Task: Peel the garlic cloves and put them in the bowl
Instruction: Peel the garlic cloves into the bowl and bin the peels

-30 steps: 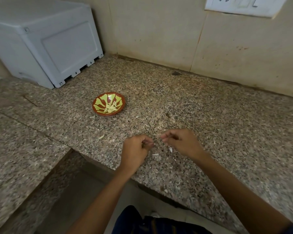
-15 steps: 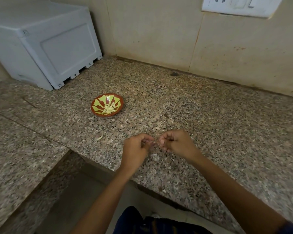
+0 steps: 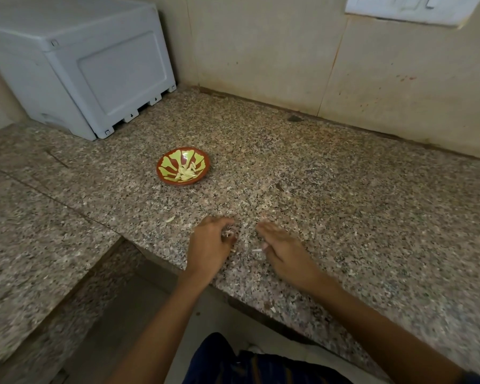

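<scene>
I am looking down at what reads as a home kitchen: a speckled brown-and-grey granite countertop [image 3: 330,195] runs in an L along a beige tiled wall [image 3: 261,51]. At the back left of that counter stands a pale grey plastic box-shaped appliance [image 3: 81,65], and above the counter's right end a white switch-and-socket plate [image 3: 408,8] is set in the tiles. A small red-brown bowl with a yellow-green leaf pattern [image 3: 168,164], holding pale peeled garlic cloves [image 3: 186,173], sits toward the counter's left-centre.
</scene>
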